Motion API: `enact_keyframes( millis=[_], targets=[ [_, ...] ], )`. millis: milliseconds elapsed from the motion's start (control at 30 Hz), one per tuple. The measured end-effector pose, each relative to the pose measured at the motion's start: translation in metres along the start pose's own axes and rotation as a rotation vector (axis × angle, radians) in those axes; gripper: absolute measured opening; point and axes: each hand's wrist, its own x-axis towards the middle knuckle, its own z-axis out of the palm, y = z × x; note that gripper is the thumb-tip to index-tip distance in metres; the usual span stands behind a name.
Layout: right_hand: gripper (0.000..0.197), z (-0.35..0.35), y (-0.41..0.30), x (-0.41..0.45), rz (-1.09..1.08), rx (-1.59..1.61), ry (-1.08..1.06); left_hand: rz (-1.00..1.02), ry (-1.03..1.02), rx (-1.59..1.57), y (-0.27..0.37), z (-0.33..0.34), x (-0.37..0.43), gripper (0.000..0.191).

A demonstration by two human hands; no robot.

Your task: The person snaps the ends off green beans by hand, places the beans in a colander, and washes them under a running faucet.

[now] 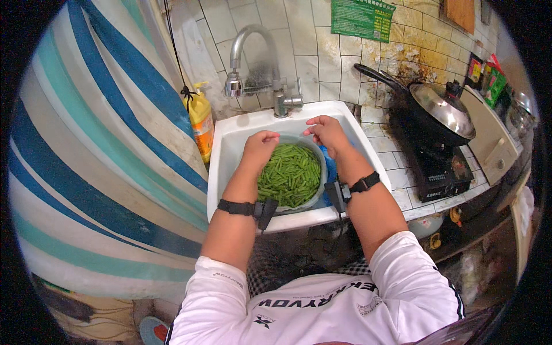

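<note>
Cut green bean pieces (290, 174) fill a round, pale plastic basin (322, 189) inside the white sink (302, 221). My left hand (261, 146) is above the basin's upper left edge, its thumb and fingertips drawn together; whether it pinches anything is too small to tell. Over the basin's upper right side is my right hand (324, 133), with fingers bent and apart and nothing visible between them. Part of a blue thing (330, 166) shows in the sink right of the basin, partly hidden by my right forearm. Each forearm wears a black strap with a small device.
A chrome faucet (280, 101) rises behind the sink. Left are a yellow pump bottle (201, 125) and a striped curtain (129, 142). On the tiled counter at right, a black wok (431, 120) with a metal lid (440, 105) sits on a black stove (444, 177).
</note>
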Motion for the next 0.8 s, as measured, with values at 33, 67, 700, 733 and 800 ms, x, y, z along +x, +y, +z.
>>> enact_keyframes(
  millis=[33, 67, 700, 733, 800],
  targets=[
    [0.013, -0.004, -0.004, 0.000, -0.001, -0.159, -0.047, -0.002, -0.015, 0.019, -0.004, -0.002, 0.003, 0.018],
    [0.012, -0.015, -0.012, 0.008, -0.023, -0.274, -0.125, -0.003, -0.031, 0.039, -0.008, -0.003, 0.005, 0.019],
    [0.075, -0.056, 0.029, 0.026, 0.396, -1.306, -0.535, 0.041, -0.032, 0.011, -0.015, -0.001, 0.007, 0.020],
    [0.075, -0.059, 0.029, 0.025, 0.397, -1.308, -0.533, 0.042, -0.033, 0.009, -0.013, 0.000, 0.008, 0.020],
    [0.097, -0.062, 0.029, 0.020, 0.679, -0.950, -0.723, 0.047, -0.039, 0.054, -0.011, 0.000, 0.008, 0.022]
  ],
)
